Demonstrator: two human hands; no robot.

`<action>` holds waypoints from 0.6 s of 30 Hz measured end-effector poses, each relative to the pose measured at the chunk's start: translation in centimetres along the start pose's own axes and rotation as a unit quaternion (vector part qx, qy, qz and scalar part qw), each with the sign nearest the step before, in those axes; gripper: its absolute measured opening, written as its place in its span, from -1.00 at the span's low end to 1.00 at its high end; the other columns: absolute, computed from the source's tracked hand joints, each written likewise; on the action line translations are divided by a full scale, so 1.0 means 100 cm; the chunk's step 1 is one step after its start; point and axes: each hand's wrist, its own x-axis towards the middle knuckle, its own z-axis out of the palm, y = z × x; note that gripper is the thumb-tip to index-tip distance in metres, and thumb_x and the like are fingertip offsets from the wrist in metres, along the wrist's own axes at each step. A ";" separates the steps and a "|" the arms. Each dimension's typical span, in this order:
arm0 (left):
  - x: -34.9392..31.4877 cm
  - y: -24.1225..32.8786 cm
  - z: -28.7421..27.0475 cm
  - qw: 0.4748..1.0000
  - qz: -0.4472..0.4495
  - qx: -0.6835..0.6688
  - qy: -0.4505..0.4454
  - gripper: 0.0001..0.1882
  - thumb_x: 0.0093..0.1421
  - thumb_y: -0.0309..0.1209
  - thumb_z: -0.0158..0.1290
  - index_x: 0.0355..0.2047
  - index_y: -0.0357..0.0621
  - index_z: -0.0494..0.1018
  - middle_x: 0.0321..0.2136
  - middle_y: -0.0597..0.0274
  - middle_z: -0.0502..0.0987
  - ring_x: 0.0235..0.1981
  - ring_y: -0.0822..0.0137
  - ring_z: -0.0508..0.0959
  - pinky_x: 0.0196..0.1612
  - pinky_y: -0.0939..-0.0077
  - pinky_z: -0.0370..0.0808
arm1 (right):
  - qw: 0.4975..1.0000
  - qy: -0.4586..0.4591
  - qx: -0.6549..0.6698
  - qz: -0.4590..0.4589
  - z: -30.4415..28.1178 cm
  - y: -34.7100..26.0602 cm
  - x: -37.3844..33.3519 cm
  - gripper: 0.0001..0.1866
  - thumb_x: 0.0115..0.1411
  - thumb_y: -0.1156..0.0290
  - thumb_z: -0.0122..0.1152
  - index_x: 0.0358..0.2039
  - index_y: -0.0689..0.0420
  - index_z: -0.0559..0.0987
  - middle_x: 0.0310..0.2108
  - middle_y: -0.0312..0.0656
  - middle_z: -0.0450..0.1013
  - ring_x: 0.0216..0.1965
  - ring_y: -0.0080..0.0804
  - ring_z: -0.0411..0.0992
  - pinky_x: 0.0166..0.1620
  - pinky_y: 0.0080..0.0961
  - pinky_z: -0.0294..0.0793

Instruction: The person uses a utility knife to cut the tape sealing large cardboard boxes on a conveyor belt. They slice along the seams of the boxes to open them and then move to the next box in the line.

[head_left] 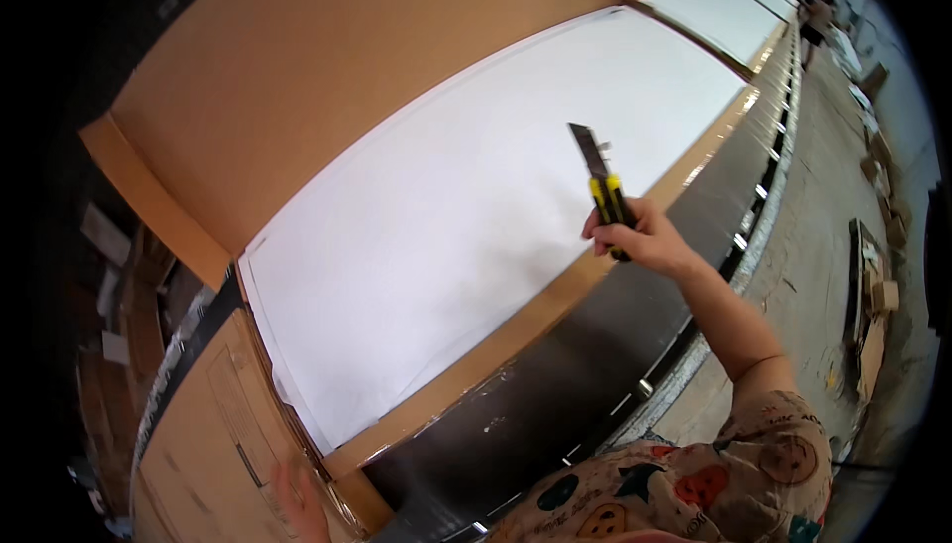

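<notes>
My right hand is closed around the handle of a black and yellow utility knife. Its dark blade is extended and points up and away, above a large white sheet. The sheet lies inside a long cardboard box whose far flap stands up. The box's near cardboard edge passes under my right wrist. At the lower left, my left hand is blurred, fingers stretched out with nothing visible in them. It is over or beside a closed brown carton; contact cannot be made out.
The boxes sit on a dark conveyor line with a metal side rail. Another open box with a white sheet stands farther along. A person is in the far right distance. Cardboard scraps lie along the right floor.
</notes>
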 end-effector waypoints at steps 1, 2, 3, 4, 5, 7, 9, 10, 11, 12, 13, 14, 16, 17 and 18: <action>-0.022 -0.007 -0.014 0.999 0.000 0.026 0.033 -0.58 0.17 -0.32 0.06 0.02 -0.20 0.39 0.02 0.04 0.41 0.08 0.07 0.36 0.17 0.25 0.19 | 0.999 0.006 0.017 0.033 -0.004 0.005 -0.008 -0.86 0.11 0.44 0.14 -0.35 0.23 0.51 -0.48 -0.25 0.48 -0.49 -0.59 0.43 -0.37 -0.63 0.40; -0.048 -0.013 -0.026 0.997 -0.016 0.056 0.058 -0.59 0.19 -0.25 0.04 0.01 -0.16 0.41 -0.01 0.08 0.46 0.04 0.11 0.41 0.17 0.27 0.18 | 0.999 -0.017 0.001 0.043 0.003 0.006 -0.011 -0.87 0.12 0.43 0.14 -0.36 0.21 0.51 -0.50 -0.26 0.47 -0.49 -0.60 0.42 -0.39 -0.64 0.39; -0.070 -0.029 -0.028 0.994 -0.023 0.081 0.072 -0.58 0.21 -0.17 0.02 0.00 -0.13 0.44 -0.05 0.13 0.51 0.01 0.14 0.45 0.16 0.28 0.18 | 0.998 -0.043 -0.012 0.055 0.015 0.005 -0.010 -0.87 0.12 0.41 0.14 -0.38 0.20 0.51 -0.53 -0.28 0.46 -0.50 -0.61 0.42 -0.41 -0.65 0.38; -0.099 -0.089 -0.003 0.988 -0.027 0.120 0.088 -0.56 0.25 -0.20 -0.05 0.06 -0.17 0.35 0.03 0.04 0.38 0.08 0.07 0.34 0.19 0.22 0.13 | 0.995 -0.069 -0.029 0.062 0.028 0.002 -0.012 -0.87 0.13 0.39 0.14 -0.37 0.19 0.50 -0.54 -0.29 0.46 -0.52 -0.61 0.41 -0.43 -0.64 0.37; -0.142 -0.152 0.017 0.979 -0.047 0.165 0.105 -0.54 0.29 -0.22 -0.12 0.13 -0.21 0.27 0.12 -0.06 0.26 0.15 0.01 0.22 0.22 0.17 0.08 | 0.990 -0.119 -0.046 0.067 0.056 -0.001 -0.010 -0.86 0.13 0.38 0.15 -0.36 0.18 0.49 -0.55 -0.31 0.45 -0.54 -0.62 0.41 -0.46 -0.64 0.37; -0.199 -0.220 0.038 0.965 -0.088 0.219 0.114 -0.49 0.32 -0.22 -0.18 0.19 -0.23 0.18 0.20 -0.16 0.12 0.22 -0.08 0.10 0.24 0.08 0.02 | 0.977 -0.211 -0.042 -0.009 0.115 -0.003 -0.021 -0.76 0.15 0.35 0.15 -0.21 0.19 0.46 -0.54 -0.31 0.44 -0.56 -0.62 0.40 -0.48 -0.62 0.38; -0.173 -0.185 0.047 0.972 -0.123 0.173 0.103 -0.46 0.29 -0.15 -0.17 0.20 -0.19 0.18 0.21 -0.19 0.10 0.23 -0.11 0.07 0.24 0.01 0.00 | 0.971 -0.217 -0.080 -0.056 0.153 -0.005 -0.052 -0.68 0.11 0.34 0.16 -0.14 0.19 0.44 -0.57 -0.27 0.44 -0.56 -0.58 0.42 -0.49 -0.58 0.41; -0.165 -0.173 0.048 0.974 -0.138 0.148 0.102 -0.44 0.28 -0.12 -0.16 0.20 -0.17 0.17 0.21 -0.20 0.09 0.23 -0.13 0.06 0.23 -0.02 -0.01 | 0.962 -0.243 -0.096 -0.081 0.180 -0.005 -0.068 -0.64 0.09 0.33 0.16 -0.11 0.19 0.43 -0.59 -0.25 0.45 -0.55 -0.56 0.43 -0.49 -0.56 0.42; -0.151 -0.159 0.055 0.976 -0.139 0.129 0.106 -0.42 0.27 -0.09 -0.16 0.20 -0.14 0.17 0.21 -0.21 0.08 0.23 -0.15 0.05 0.23 -0.05 -0.02 | 0.958 -0.258 -0.103 -0.071 0.199 -0.007 -0.085 -0.60 0.11 0.34 0.15 -0.04 0.18 0.39 -0.57 -0.25 0.44 -0.55 -0.56 0.43 -0.49 -0.57 0.42; -0.143 -0.149 0.054 0.976 -0.138 0.124 0.112 -0.40 0.26 -0.05 -0.15 0.20 -0.12 0.17 0.21 -0.23 0.07 0.24 -0.17 0.03 0.23 -0.08 -0.03 | 0.953 -0.278 -0.106 -0.060 0.217 -0.006 -0.106 -0.56 0.12 0.35 0.14 0.03 0.16 0.36 -0.55 -0.25 0.43 -0.54 -0.56 0.43 -0.48 -0.58 0.43; -0.143 -0.142 0.052 0.975 -0.138 0.121 0.122 -0.38 0.24 -0.02 -0.15 0.21 -0.10 0.17 0.21 -0.24 0.06 0.24 -0.18 0.02 0.22 -0.11 -0.04 | 0.947 -0.312 -0.080 -0.014 0.238 -0.001 -0.125 -0.53 0.17 0.38 0.09 0.10 0.12 0.30 -0.51 -0.26 0.41 -0.54 -0.58 0.41 -0.48 -0.60 0.43; -0.150 -0.135 0.048 0.974 -0.136 0.119 0.135 -0.36 0.23 0.01 -0.14 0.21 -0.08 0.17 0.22 -0.25 0.05 0.25 -0.20 0.01 0.22 -0.15 -0.05 | 0.933 -0.346 -0.103 0.007 0.255 -0.007 -0.145 -0.52 0.20 0.43 0.05 0.15 0.10 0.26 -0.51 -0.29 0.39 -0.55 -0.60 0.40 -0.48 -0.62 0.43; -0.156 -0.123 0.041 0.970 -0.115 0.142 0.158 -0.35 0.21 0.05 -0.12 0.19 -0.04 0.19 0.19 -0.24 0.10 0.23 -0.21 0.05 0.18 -0.21 -0.02 | 0.920 -0.375 -0.113 0.026 0.285 0.004 -0.183 -0.47 0.21 0.50 0.01 0.21 0.14 0.18 -0.40 -0.25 0.41 -0.52 -0.61 0.39 -0.50 -0.66 0.39; -0.158 -0.117 0.033 0.969 -0.092 0.157 0.167 -0.36 0.19 0.06 -0.10 0.17 -0.02 0.22 0.15 -0.22 0.15 0.20 -0.19 0.10 0.15 -0.23 0.02 | 0.923 -0.364 -0.123 0.034 0.297 0.007 -0.195 -0.47 0.21 0.50 0.00 0.20 0.15 0.19 -0.40 -0.24 0.41 -0.52 -0.60 0.40 -0.50 -0.64 0.40; -0.160 -0.109 0.019 0.968 -0.068 0.177 0.164 -0.36 0.19 0.07 -0.09 0.17 -0.02 0.23 0.12 -0.19 0.19 0.18 -0.15 0.14 0.13 -0.22 0.05 | 0.925 -0.354 -0.128 0.045 0.303 0.003 -0.204 -0.47 0.21 0.50 0.00 0.20 0.15 0.19 -0.40 -0.23 0.41 -0.51 -0.59 0.40 -0.50 -0.62 0.41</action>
